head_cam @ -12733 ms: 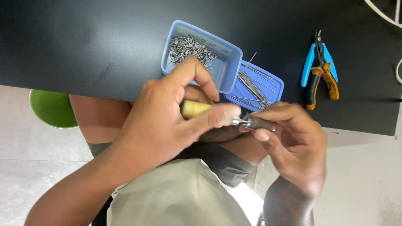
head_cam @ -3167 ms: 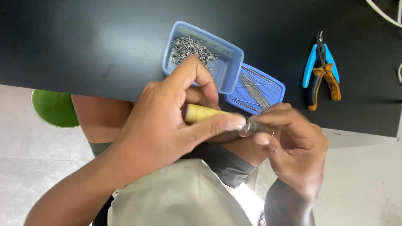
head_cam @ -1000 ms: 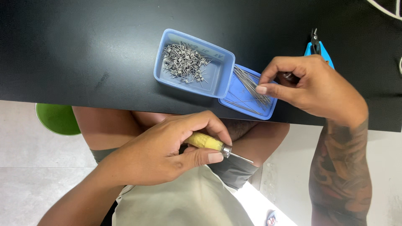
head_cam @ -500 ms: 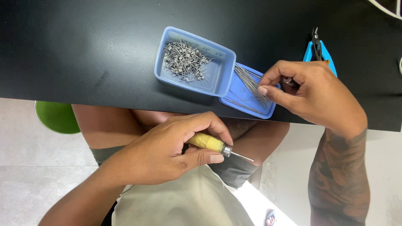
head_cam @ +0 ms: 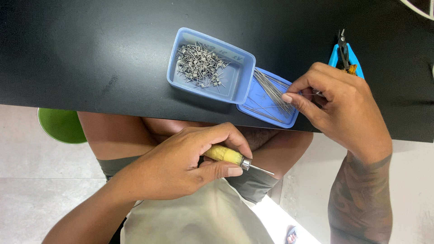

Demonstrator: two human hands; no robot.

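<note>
The right hand (head_cam: 337, 106) has left the yellow-handled tool (head_cam: 224, 155) and now pinches a wire (head_cam: 271, 92) in the far blue lid (head_cam: 266, 97). The left hand (head_cam: 181, 167) keeps its grip clamped on the tool, which suggests a fresh wire is being fetched.

One view only, taken from a head-worn camera. The scene is looked down upon steeply, almost straight, from close above the lap. The black table (head_cam: 90, 54) is framed across the upper half, its near edge running slightly downward to the right. The wearer's thighs and pale floor are seen below. Both hands are caught at close range.
</note>
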